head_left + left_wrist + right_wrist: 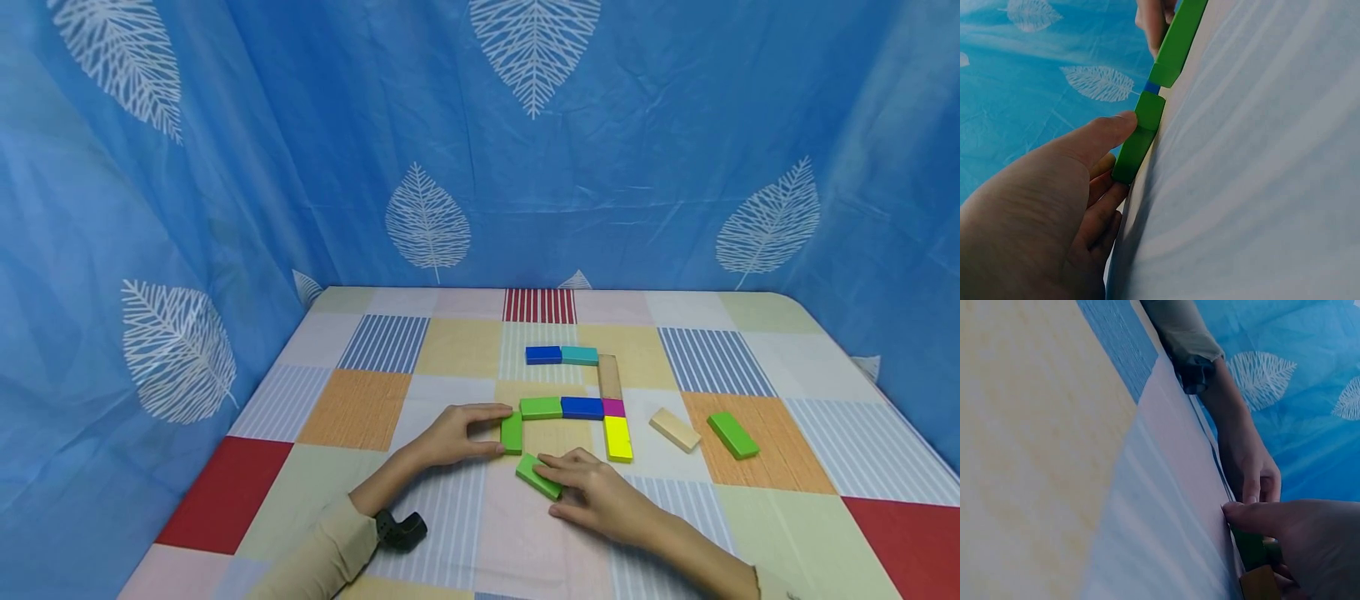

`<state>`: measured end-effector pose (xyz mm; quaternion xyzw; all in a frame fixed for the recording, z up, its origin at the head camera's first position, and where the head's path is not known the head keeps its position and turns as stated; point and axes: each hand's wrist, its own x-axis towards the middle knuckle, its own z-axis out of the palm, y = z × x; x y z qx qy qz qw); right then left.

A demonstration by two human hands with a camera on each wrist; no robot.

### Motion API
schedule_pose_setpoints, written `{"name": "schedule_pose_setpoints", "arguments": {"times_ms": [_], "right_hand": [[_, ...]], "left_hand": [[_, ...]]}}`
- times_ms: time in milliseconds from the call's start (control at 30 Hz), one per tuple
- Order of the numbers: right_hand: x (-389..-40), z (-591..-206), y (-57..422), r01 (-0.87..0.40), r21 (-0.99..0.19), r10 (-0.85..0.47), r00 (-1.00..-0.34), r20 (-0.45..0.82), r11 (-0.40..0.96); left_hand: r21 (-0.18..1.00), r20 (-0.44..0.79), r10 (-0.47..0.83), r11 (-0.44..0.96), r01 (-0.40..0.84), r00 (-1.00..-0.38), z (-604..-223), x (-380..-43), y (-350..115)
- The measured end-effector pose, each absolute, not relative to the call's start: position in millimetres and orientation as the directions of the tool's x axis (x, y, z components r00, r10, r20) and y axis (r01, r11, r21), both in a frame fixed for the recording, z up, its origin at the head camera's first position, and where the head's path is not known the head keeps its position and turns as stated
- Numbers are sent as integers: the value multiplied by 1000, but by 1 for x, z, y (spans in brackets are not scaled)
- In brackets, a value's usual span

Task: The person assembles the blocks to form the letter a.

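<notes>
In the head view my left hand (457, 432) holds an upright-running green block (512, 435) between thumb and fingertips at its two ends. The left wrist view shows the thumb on one end of this green block (1135, 144). My right hand (600, 493) grips a second green block (534, 477), set at a slant just nearer to me, its fingers over the right end. Behind them lies a row of a green block (541, 407), a blue block (582, 407) and a small magenta block (613, 407). A yellow block (618, 439) adjoins the magenta one.
Farther back, a dark blue block (543, 356) and a teal block (580, 356) lead to a plain wooden block (610, 377). To the right lie a loose wooden block (675, 429) and a green block (733, 435). A patchwork cloth (337, 467) covers the table; blue curtains (600, 167) surround it.
</notes>
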<state>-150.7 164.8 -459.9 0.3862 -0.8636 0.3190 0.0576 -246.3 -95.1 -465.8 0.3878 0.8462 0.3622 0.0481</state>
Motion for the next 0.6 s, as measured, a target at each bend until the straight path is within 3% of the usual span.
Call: {"name": "schedule_pose_setpoints", "arguments": {"times_ms": [200, 600], "right_hand": [[-154, -461, 165, -740, -519, -668, -645, 370, 428], [-155, -465, 164, -766, -478, -663, -628, 408, 431]], "left_hand": [[651, 206, 694, 429, 626, -690, -466, -247, -96], [666, 198, 693, 424, 614, -693, -465, -245, -96]]}}
